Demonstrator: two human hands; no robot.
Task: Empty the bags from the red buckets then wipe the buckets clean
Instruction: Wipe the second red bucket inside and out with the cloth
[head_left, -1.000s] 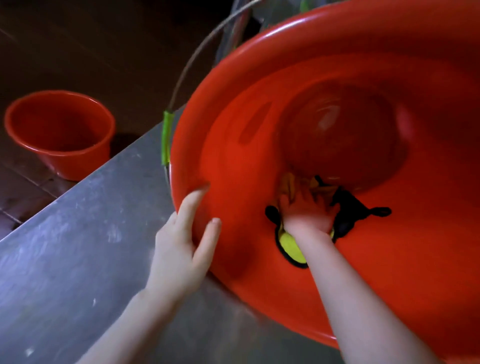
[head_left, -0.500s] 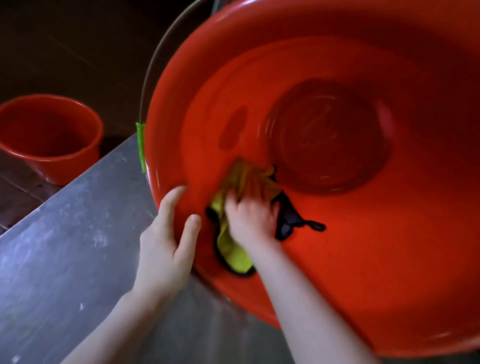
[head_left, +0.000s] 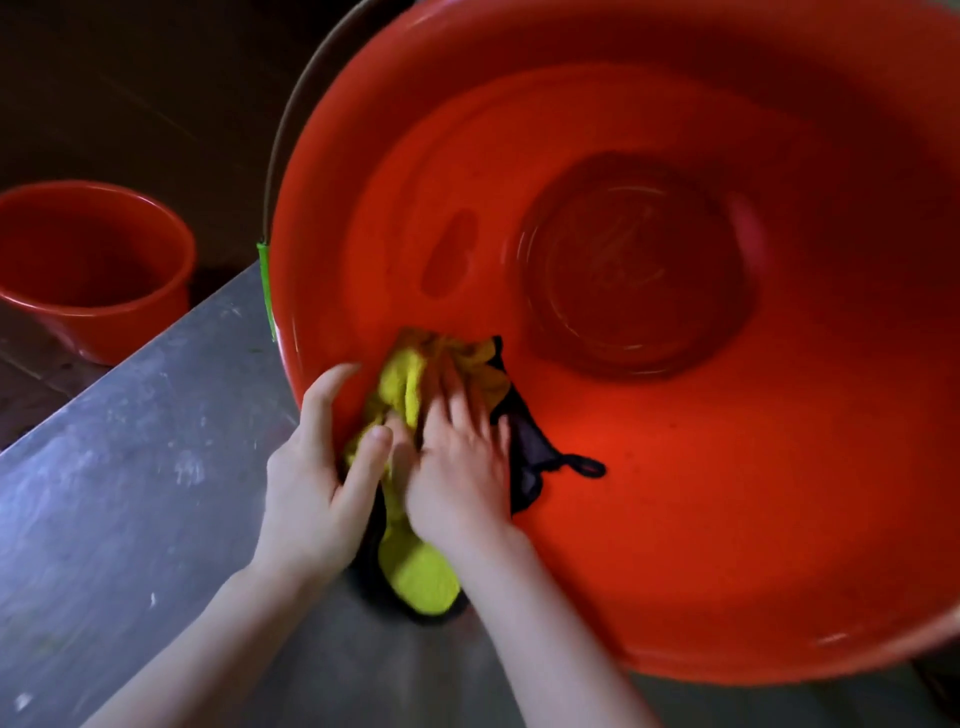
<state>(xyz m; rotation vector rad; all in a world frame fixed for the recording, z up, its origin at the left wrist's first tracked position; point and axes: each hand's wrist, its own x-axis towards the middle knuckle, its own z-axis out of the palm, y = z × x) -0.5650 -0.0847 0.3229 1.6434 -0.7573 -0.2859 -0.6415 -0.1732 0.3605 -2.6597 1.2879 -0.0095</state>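
Note:
A large red bucket (head_left: 701, 519) lies tilted on a metal table, its mouth facing me and nothing inside but a cloth. My left hand (head_left: 311, 493) grips the near left rim, thumb inside and fingers outside. My right hand (head_left: 462, 467) presses a yellow cloth with black edging (head_left: 421, 571) flat against the inner wall just inside that rim, right beside the left hand. The cloth's lower end hangs out over the rim onto the table. A black loop of the cloth sticks out to the right.
A second, smaller red bucket (head_left: 93, 270) stands upright on the dark floor at the left, below the edge of the grey metal table (head_left: 130, 467). The big bucket's wire handle (head_left: 296, 119) with a green grip (head_left: 266, 280) arches off its left side.
My right hand has dragged the cloth from deep on the bucket's wall leftward and outward to the rim, next to my left hand. The left hand stays on the rim.

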